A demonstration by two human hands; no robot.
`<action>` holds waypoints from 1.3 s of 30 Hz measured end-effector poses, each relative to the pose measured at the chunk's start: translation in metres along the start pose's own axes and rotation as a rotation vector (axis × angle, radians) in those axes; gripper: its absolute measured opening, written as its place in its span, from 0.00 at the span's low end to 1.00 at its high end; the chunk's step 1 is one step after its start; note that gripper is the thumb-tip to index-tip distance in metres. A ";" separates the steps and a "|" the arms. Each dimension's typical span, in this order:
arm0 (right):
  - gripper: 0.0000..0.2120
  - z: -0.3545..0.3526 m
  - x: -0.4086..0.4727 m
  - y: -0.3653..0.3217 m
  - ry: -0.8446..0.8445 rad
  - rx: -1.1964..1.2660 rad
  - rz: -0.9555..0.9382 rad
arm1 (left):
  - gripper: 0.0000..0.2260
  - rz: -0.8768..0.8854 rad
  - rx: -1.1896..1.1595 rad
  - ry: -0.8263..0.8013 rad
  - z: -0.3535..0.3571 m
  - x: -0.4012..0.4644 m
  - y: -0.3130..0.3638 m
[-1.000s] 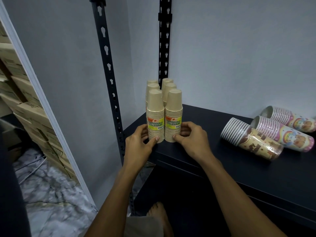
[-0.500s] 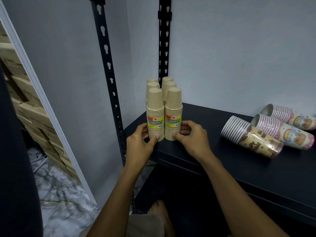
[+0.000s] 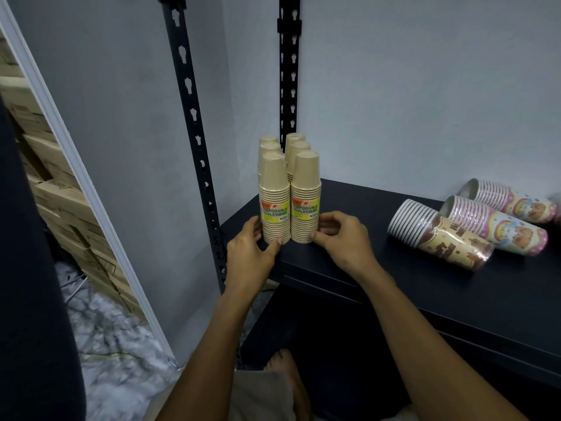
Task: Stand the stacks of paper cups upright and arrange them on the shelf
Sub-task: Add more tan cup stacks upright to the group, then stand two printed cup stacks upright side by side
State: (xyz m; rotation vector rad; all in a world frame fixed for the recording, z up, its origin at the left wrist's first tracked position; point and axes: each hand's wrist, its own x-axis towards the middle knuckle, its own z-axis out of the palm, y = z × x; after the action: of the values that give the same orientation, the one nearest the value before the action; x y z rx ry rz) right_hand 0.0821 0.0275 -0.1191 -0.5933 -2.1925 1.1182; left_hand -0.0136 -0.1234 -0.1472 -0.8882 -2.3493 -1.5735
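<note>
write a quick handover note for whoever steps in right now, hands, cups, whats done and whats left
Left hand: holds the base of the front left tan stack.
Right hand: holds the base of the front right tan stack.
Done: six tan stacks stand upright in two rows at the left corner of the shelf.
Left: the brown stack and two pink stacks lie on their sides at the right. Stand them up and line them up.
</note>
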 end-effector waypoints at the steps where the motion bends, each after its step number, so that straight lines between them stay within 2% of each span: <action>1: 0.18 -0.002 -0.002 0.000 0.003 -0.013 0.001 | 0.30 -0.001 0.015 0.013 0.000 -0.003 0.001; 4: 0.15 -0.009 -0.011 -0.001 -0.007 -0.071 -0.012 | 0.27 -0.008 0.058 0.086 -0.001 -0.015 0.005; 8: 0.09 -0.020 -0.027 -0.002 -0.048 -0.187 -0.065 | 0.15 0.106 0.125 0.176 0.000 -0.040 0.010; 11: 0.08 -0.029 -0.040 -0.002 -0.075 -0.313 -0.101 | 0.08 0.265 0.240 0.076 0.007 -0.058 0.015; 15: 0.09 -0.050 -0.062 0.002 -0.102 -0.414 -0.108 | 0.08 0.375 0.382 -0.019 0.018 -0.069 0.013; 20: 0.10 -0.096 -0.094 0.009 -0.143 -0.483 -0.087 | 0.07 0.513 0.314 -0.080 0.028 -0.076 0.035; 24: 0.10 -0.138 -0.122 0.020 -0.142 -0.507 -0.026 | 0.06 0.588 0.224 -0.221 0.046 -0.085 0.064; 30: 0.11 -0.192 -0.140 0.036 -0.042 -0.616 0.094 | 0.10 0.534 0.163 -0.384 0.081 -0.076 0.093; 32: 0.12 -0.204 -0.142 0.043 -0.006 -0.618 0.158 | 0.14 0.589 0.197 -0.379 0.092 -0.069 0.102; 35: 0.18 -0.212 -0.142 0.054 0.030 -0.637 0.210 | 0.23 0.722 0.361 -0.329 0.107 -0.053 0.118; 39: 0.24 -0.219 -0.130 0.065 0.046 -0.746 0.210 | 0.38 0.791 0.539 -0.420 0.123 -0.022 0.143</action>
State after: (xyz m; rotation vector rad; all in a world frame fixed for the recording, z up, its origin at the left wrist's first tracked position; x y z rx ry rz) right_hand 0.3332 0.1045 -0.1114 -1.1634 -2.5211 0.3276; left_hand 0.1068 0.0149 -0.0980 -1.7945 -2.0328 -0.4531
